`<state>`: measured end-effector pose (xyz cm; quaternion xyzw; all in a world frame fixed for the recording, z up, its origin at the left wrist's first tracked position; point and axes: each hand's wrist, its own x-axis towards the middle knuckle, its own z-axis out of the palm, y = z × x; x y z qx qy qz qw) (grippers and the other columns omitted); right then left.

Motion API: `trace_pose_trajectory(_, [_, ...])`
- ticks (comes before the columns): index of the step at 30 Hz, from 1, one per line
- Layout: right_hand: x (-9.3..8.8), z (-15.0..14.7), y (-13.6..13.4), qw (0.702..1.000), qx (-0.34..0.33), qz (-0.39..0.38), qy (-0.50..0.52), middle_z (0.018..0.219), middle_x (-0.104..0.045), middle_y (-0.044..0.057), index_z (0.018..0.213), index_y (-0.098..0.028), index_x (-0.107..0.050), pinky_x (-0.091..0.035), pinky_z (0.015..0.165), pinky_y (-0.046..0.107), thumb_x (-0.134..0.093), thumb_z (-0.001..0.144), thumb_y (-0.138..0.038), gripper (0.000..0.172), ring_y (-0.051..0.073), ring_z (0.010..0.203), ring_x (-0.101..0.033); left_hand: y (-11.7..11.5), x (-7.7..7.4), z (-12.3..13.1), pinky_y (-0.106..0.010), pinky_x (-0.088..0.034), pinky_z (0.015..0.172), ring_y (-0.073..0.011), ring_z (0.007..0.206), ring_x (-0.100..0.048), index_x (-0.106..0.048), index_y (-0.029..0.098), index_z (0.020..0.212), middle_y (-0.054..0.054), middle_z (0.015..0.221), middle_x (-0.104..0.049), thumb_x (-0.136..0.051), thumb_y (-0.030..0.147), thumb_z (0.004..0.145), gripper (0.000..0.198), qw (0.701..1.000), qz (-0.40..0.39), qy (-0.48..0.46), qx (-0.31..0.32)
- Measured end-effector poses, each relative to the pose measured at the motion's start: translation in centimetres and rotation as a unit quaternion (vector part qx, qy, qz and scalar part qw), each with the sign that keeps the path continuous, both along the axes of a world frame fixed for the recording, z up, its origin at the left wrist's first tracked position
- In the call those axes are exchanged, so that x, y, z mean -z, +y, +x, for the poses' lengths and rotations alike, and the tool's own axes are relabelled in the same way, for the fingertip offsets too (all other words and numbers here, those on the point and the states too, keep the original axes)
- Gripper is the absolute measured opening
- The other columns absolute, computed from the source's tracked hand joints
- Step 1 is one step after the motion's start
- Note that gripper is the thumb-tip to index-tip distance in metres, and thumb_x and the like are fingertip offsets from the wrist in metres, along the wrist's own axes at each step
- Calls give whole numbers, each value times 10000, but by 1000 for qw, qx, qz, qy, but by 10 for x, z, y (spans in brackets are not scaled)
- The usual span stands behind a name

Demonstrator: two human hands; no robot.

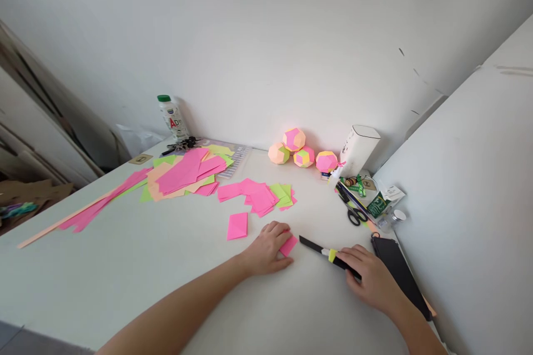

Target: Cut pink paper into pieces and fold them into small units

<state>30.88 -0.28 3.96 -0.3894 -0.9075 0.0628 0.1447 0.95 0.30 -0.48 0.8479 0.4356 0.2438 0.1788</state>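
My left hand (268, 249) rests on the table with its fingers curled over a small pink piece of paper (289, 245), whose right part shows beyond them. In my right hand (366, 274) is a utility knife (333, 256) with a black blade and a yellow slider. Its blade points left, a short way from the pink paper. A pink paper rectangle (237, 226) lies just left of my left hand. Farther back are overlapping pink paper pieces (260, 197), with green paper pieces (283, 195) beside them.
Large coloured sheets (183, 175) and long paper strips (104, 199) cover the left side. Faceted paper balls (303, 156) stand by the wall near a white box (358, 150). Scissors (356, 216), a black pouch (397, 272) and a small jar (397, 217) line the right edge. A bottle (172, 119) stands back left.
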Motion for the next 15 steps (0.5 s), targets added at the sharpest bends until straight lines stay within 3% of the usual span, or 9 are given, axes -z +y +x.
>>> trace_pose_trajectory(15, [-13,-2,-8,998,-29,-59,-21,1064,-701,65,1111,-198,-667,-544,812,358,-453,718,-90,460,220,958,-649,9,-1,-11,-432,-379,989,-258,1085,-493,-554,201,1157,-92,1138,-576,-667,227,695,475,997,-23,-47,58])
